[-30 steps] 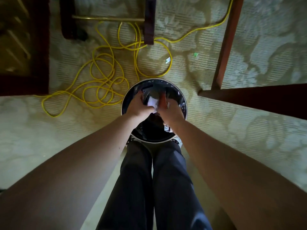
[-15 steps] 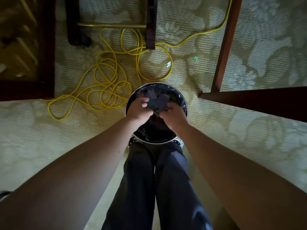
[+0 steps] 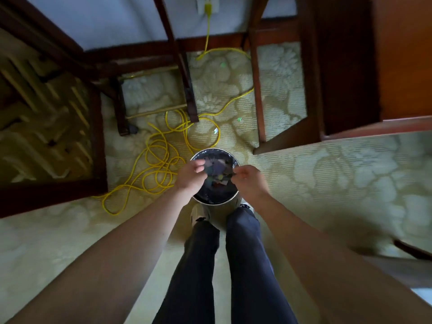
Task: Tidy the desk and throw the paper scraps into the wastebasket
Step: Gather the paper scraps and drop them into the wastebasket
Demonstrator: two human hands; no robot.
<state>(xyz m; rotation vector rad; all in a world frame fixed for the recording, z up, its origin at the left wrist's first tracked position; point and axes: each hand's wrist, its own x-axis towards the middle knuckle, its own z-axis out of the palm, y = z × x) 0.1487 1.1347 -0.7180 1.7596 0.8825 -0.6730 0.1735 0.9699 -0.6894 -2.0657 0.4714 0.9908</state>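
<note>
Parting since half a second ago, the hands now hover over opposite sides of the wastebasket [image 3: 234, 158]. The left hand [image 3: 190, 175] hangs loosely curled, holding nothing. The right hand [image 3: 249, 181] pinches a dark scrap [image 3: 230, 175] above the paper scraps [image 3: 219, 165] inside. Yellow cable [image 3: 156, 160] crowds the left; open carpet [image 3: 327, 183] lies right.

L hand [image 3: 190, 177], R hand [image 3: 249, 182] over wastebasket [image 3: 214, 149]; paper scraps [image 3: 218, 166] inside; R fingers [image 3: 240, 175] pinch one.
</note>
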